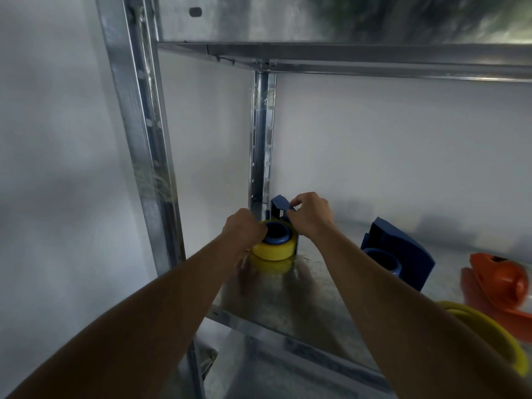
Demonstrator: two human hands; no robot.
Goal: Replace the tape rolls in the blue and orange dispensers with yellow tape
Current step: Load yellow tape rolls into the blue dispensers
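Observation:
A blue dispenser (280, 207) lies on its side in the back left corner of the metal shelf (288, 298), with a yellow tape roll (277, 250) around its blue hub. My left hand (243, 228) grips the left side of that roll. My right hand (311, 213) pinches the dispenser's upper blue frame just behind the roll. A second blue dispenser (398, 251) lies to the right with a bare blue hub. An orange dispenser (501, 286) lies at the far right. Another yellow tape roll (489, 335) sits at the shelf's front right, partly hidden behind my right forearm.
The galvanised rack has an upright post (144, 145) at the front left and another post (262, 133) in the back corner. A second shelf (345, 57) hangs overhead. White walls close the left and back sides.

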